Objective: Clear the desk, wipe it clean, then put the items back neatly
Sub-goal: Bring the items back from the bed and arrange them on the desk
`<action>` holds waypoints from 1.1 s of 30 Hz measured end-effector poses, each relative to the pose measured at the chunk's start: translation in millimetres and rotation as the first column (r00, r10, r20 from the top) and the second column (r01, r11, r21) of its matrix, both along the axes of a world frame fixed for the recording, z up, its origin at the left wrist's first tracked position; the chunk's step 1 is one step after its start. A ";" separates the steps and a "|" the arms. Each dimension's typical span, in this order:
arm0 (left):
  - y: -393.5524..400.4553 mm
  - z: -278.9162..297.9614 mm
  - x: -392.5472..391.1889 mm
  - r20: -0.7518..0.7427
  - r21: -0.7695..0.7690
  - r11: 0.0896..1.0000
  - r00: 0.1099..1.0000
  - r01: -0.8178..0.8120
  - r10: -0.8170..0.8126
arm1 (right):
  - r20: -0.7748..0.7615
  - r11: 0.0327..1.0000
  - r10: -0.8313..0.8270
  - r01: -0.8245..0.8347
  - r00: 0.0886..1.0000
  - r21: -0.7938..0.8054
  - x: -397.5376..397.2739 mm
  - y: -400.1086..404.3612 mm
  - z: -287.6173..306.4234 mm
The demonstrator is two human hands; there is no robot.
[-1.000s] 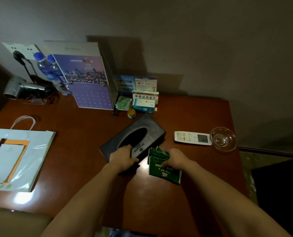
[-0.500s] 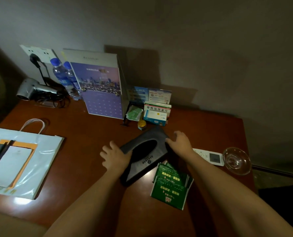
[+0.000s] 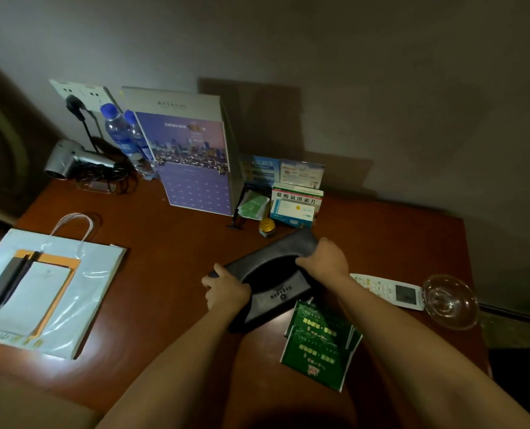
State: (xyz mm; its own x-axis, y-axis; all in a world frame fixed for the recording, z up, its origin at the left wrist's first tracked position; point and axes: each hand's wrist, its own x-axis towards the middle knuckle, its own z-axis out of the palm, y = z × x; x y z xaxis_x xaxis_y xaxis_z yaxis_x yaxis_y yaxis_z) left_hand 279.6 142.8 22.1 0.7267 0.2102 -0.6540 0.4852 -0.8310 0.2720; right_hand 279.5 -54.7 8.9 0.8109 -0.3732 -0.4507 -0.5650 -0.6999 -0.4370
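Observation:
A black tissue box (image 3: 276,292) with an oval opening lies at an angle in the middle of the reddish wooden desk (image 3: 171,267). My left hand (image 3: 226,292) grips its near left end, fingers curled round the edge. My right hand (image 3: 325,261) grips its far right end, fingers curled over the rim of the opening. Green sachets (image 3: 319,345) lie stacked on the desk just in front of the box, between my forearms, with neither hand on them.
A white remote (image 3: 390,292) and a glass ashtray (image 3: 451,301) lie at the right edge. Medicine boxes (image 3: 294,205), a small yellow-lidded jar (image 3: 267,227), a purple folder (image 3: 192,168), two water bottles (image 3: 118,134) and a hair dryer (image 3: 71,159) line the back. A pale blue paper bag (image 3: 81,292) lies left.
My right hand left the green sachets and took hold of the tissue box's far end. My left hand shifted along the near end. The camera view tilted down and closer.

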 end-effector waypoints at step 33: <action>-286.6 1.3 101.7 0.284 0.078 0.854 0.809 0.515 -0.514 | 0.064 0.825 -0.564 0.564 0.823 0.030 -15.1 -254.6 -4.1</action>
State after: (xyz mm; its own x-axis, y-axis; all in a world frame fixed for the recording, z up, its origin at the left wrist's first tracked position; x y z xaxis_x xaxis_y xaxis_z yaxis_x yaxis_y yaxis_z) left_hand 381.3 -143.8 23.4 0.8813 -0.2485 -0.4020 -0.1120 -0.9362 0.3331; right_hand 264.4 -309.3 4.9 0.4882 -0.7710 -0.4090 -0.8293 -0.2638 -0.4926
